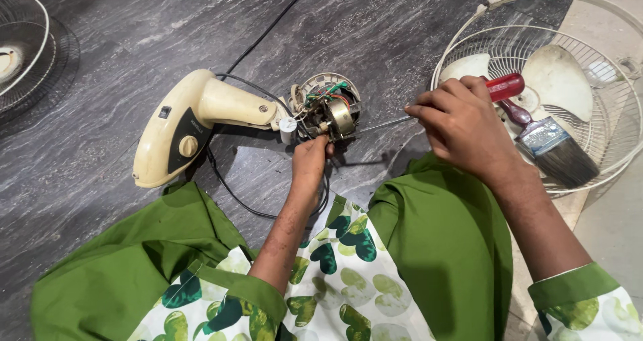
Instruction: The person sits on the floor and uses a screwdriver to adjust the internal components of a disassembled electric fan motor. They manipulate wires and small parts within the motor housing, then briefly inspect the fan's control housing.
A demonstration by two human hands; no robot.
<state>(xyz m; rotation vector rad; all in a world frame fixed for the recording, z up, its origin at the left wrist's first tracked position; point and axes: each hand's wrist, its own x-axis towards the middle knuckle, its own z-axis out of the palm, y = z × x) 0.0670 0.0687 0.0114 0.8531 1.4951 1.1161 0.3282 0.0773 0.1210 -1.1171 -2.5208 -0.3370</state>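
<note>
Nearest, green trousers [442, 247] and a leaf-print tunic [348, 281] are seen at 6 o'clock, the knees spread on a dark marbled floor [120, 39]. Between the knees, the left hand [309, 159] is stretched forward and its fingers are pressed against the underside of an exposed fan motor [329, 108]; whether anything is pinched there cannot be told. At 3 o'clock of the motor, the right hand [462, 123] is closed around the red handle of a screwdriver [504, 86], whose thin metal shaft is pointed toward 9 o'clock and reaches the motor's side. The motor, with its coloured wires bared, is joined at its 9 o'clock to a cream fan neck and control housing [184, 123] laid flat on the floor. A black power cord [231, 187] is looped beneath it and led away toward 12 o'clock. Beyond the right hand, at 2 o'clock, a wire fan guard [613, 153] is found holding cream fan blades [559, 80] and a paintbrush [552, 147]. Farthest, at 10 o'clock, another wire guard [27, 46] is partly cut off.
</note>
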